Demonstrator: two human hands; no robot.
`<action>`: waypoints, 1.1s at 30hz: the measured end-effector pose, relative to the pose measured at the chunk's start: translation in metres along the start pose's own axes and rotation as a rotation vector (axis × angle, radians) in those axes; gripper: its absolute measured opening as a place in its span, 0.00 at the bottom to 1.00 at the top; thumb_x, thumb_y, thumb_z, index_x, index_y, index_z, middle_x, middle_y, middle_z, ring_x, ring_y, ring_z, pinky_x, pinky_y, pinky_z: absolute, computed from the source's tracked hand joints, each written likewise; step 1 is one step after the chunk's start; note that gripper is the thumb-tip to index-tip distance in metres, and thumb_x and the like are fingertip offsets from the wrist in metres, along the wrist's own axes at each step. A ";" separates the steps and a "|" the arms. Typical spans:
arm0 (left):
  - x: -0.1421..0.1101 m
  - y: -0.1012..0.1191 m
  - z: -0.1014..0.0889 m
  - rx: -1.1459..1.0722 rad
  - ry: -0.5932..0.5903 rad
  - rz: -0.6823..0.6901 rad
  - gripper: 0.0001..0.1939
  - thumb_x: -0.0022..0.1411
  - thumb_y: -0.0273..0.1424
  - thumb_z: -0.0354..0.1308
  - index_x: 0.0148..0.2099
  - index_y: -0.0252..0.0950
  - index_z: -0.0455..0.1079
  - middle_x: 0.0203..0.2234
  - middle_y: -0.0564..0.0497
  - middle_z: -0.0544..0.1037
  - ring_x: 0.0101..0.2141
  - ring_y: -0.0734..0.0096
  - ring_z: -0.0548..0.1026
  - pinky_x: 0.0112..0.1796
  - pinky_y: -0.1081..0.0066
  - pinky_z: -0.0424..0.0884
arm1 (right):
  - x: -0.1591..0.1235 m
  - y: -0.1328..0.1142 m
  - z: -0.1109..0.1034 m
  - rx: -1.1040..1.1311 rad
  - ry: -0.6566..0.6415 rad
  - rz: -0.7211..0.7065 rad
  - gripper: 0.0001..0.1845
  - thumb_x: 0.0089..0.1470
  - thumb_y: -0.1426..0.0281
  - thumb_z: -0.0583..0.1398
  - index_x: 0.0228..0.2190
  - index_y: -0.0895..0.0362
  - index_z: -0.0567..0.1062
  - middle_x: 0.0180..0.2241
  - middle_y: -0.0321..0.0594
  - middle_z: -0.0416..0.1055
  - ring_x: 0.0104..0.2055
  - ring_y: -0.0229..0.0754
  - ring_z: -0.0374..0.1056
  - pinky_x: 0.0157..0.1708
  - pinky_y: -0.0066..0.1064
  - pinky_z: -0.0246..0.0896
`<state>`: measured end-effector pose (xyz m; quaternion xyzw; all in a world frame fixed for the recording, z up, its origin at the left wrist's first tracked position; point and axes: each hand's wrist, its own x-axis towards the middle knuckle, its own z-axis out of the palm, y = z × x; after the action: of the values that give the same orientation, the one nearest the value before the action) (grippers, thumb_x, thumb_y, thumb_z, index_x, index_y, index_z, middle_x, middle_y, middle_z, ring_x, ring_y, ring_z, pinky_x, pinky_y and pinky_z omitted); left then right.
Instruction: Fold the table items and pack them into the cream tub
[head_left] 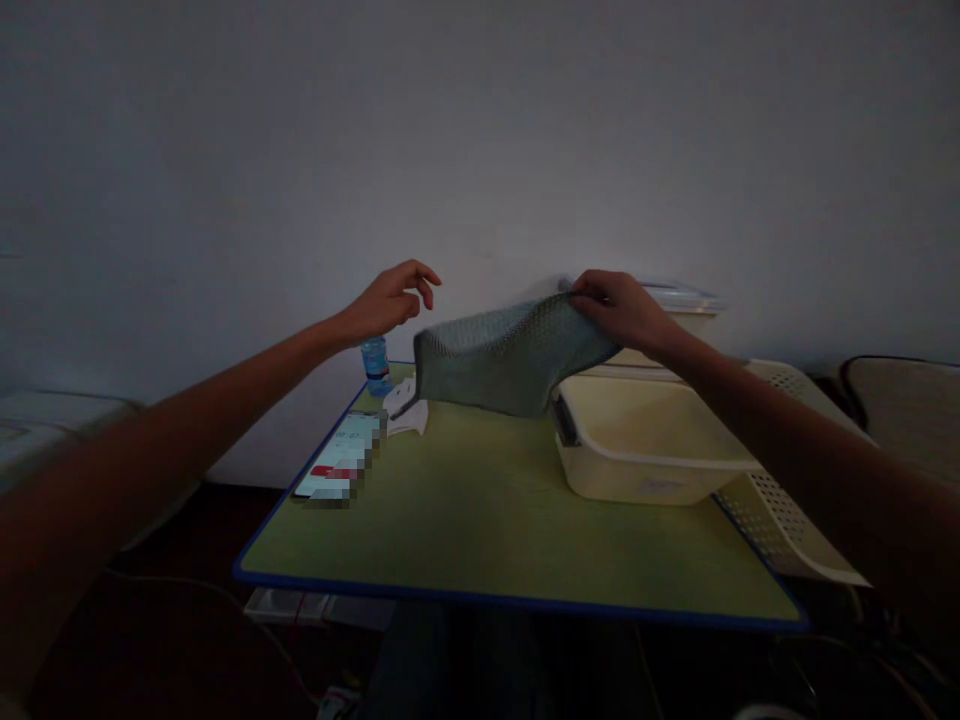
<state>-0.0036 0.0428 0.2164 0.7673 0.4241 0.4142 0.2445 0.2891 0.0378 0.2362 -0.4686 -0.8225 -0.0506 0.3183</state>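
Bin on table's right.

1. Cloth, 12 o'clock: grey-green, finely patterned, darker border.
2. Bench: yellow-green top, blue edge.
3. Storage bin, 2 o'clock: cream, dark handle.
4. Bottle, 10 o'clock: blue.

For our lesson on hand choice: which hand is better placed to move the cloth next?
Probably the right hand: it already grips the cloth, while the left hand hovers empty beyond its other end.
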 end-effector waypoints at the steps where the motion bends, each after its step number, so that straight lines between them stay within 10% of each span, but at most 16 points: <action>1: 0.000 0.000 0.004 -0.017 0.005 -0.012 0.16 0.51 0.16 0.43 0.42 0.31 0.61 0.26 0.56 0.65 0.19 0.85 0.56 0.21 0.80 0.52 | 0.001 -0.002 0.001 0.024 0.014 -0.004 0.10 0.48 0.71 0.53 0.29 0.61 0.72 0.25 0.39 0.68 0.28 0.38 0.62 0.29 0.29 0.55; 9: -0.023 0.023 0.059 0.095 -0.261 0.116 0.18 0.56 0.41 0.50 0.42 0.33 0.60 0.33 0.49 0.71 0.27 0.76 0.68 0.25 0.76 0.63 | 0.010 -0.040 0.008 0.123 -0.033 -0.024 0.11 0.48 0.67 0.55 0.22 0.62 0.71 0.19 0.35 0.62 0.25 0.35 0.57 0.27 0.28 0.54; 17: -0.019 0.020 0.108 0.101 -0.308 0.092 0.18 0.51 0.37 0.57 0.40 0.30 0.63 0.30 0.47 0.73 0.28 0.68 0.71 0.28 0.71 0.65 | 0.009 -0.067 0.009 0.163 -0.133 -0.087 0.18 0.50 0.63 0.56 0.16 0.61 0.67 0.15 0.30 0.53 0.21 0.30 0.50 0.22 0.26 0.47; 33: -0.016 -0.018 0.008 0.255 -0.146 -0.012 0.11 0.50 0.35 0.56 0.25 0.32 0.70 0.16 0.56 0.66 0.20 0.78 0.62 0.22 0.77 0.56 | -0.013 0.002 -0.017 0.030 -0.367 -0.037 0.19 0.46 0.57 0.58 0.16 0.59 0.70 0.14 0.30 0.59 0.19 0.30 0.54 0.20 0.25 0.46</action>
<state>-0.0101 0.0384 0.1924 0.8177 0.4590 0.2986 0.1776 0.3035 0.0225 0.2421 -0.4499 -0.8760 0.0423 0.1686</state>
